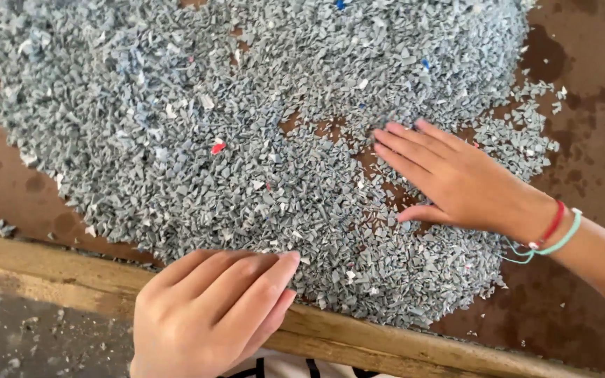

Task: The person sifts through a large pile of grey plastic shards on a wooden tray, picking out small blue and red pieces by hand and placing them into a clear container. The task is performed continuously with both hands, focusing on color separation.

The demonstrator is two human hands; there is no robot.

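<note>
We note a broad heap of grey plastic chips spread over a brown desk; it fills most of the view, from the upper left down to the lower middle. The chips are small, angular and mostly one grey. A few odd pieces sit among them: a red chip left of centre, some blue chips near the top, and scattered white ones.

Our right hand lies flat on the heap at its right side, palm down, fingers straight and close together, pointing left. Its grip is wide; it holds nothing. Around its fingertips the chips are thin and the brown surface shows through in patches. The wrist carries a red band and a pale green band.

Our left hand rests at the near edge of the heap, fingers bent and drawn together, tips touching the chips. Its grip is narrow; we cannot tell whether it pinches a chip.

A wooden rail runs along the near edge of the desk, just under the left hand. Beyond it, lower left, is a grey floor with stray bits.
</note>
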